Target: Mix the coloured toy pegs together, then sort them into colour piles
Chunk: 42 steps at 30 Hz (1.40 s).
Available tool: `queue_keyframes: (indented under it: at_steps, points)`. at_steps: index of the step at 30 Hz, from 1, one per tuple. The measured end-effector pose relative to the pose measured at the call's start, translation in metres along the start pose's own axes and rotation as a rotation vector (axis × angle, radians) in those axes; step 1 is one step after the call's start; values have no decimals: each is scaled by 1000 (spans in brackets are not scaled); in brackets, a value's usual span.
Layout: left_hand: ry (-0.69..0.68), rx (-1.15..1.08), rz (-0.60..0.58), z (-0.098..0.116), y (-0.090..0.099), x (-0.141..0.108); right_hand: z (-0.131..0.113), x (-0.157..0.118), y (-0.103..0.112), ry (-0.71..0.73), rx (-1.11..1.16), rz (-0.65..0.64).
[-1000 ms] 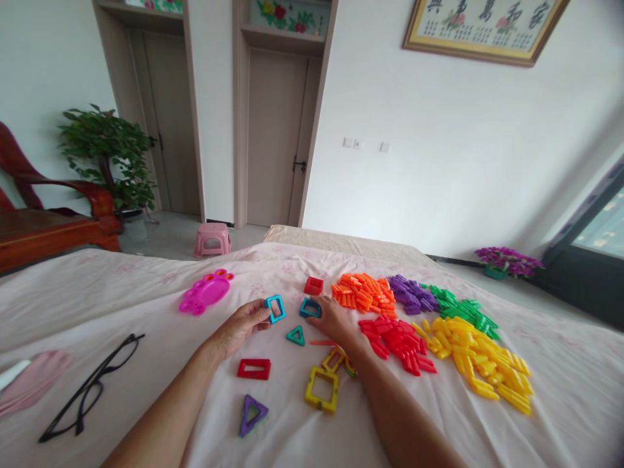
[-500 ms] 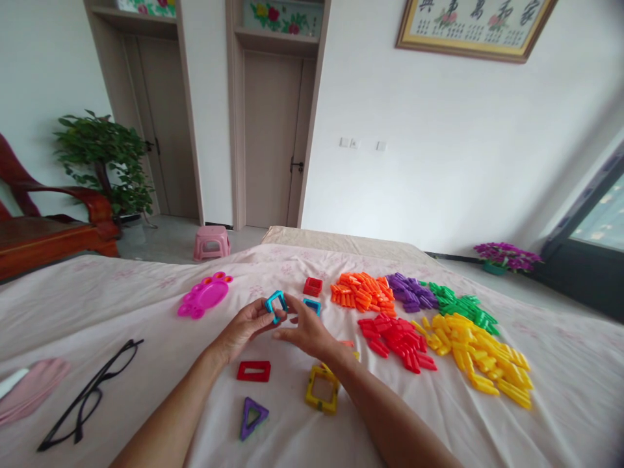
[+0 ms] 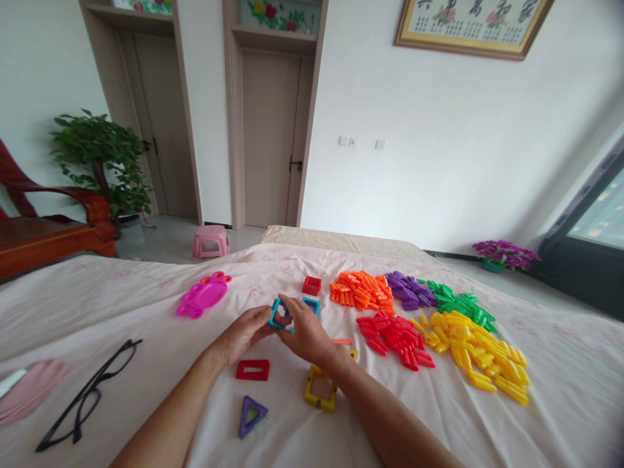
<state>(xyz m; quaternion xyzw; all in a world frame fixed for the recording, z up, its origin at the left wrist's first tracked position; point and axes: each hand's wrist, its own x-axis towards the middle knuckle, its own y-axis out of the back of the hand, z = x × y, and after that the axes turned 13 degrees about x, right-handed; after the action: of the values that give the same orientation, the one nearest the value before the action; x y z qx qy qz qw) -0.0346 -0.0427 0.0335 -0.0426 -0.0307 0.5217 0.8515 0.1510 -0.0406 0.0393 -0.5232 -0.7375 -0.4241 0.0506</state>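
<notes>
A blue square magnetic tile [image 3: 274, 313] is held up between both hands above the cloth. My left hand [image 3: 247, 333] pinches its left side. My right hand [image 3: 306, 333] is closed on its right side, and the fingers cover part of the frame. Just behind my right hand lies another blue square tile [image 3: 316, 305], with a red tile [image 3: 312, 285] farther back. Nearer to me are a red rectangular tile [image 3: 253, 376], a purple triangle tile [image 3: 244, 416] and yellow square tiles [image 3: 319, 404], partly hidden by my right forearm.
To the right lie piles of orange [image 3: 363, 291], purple [image 3: 410, 290], green [image 3: 458, 303], red [image 3: 396, 339] and yellow [image 3: 480, 351] plastic pieces. A pink palette-like tray [image 3: 207, 296] and black glasses [image 3: 90, 390] are on the left, on the pale cloth [image 3: 160, 305].
My right hand has moved left and closed on the blue tile, which has turned slightly. My left hand stays on it. The view has shifted a little.
</notes>
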Motion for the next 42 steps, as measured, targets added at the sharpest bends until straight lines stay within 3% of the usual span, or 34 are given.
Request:
queue_keyframes:
  at_steps: [5,11,13,16,18,21,32,38,42]
  points:
    - [18,-38,4,-3,2,0,-8,-2,1,94,-12,-43]
    - [1,-108,10,0,2,1,-9,4,13,67,-67,-1]
    - [-17,-125,80,0,6,3,-1,8,25,-10,-130,69]
    - [-45,-77,298,-2,16,6,19,10,45,-174,-206,171]
    - [-63,-4,427,-4,21,8,32,8,54,-263,-242,164]
    - [-59,64,510,-8,24,10,46,5,58,-328,-292,110]
    - [-66,186,514,-12,23,12,47,-1,54,-323,-320,-33]
    - [-76,269,516,-20,29,16,48,1,58,-296,-275,-16]
    - [-75,363,548,-27,35,17,33,8,69,-240,-184,68]
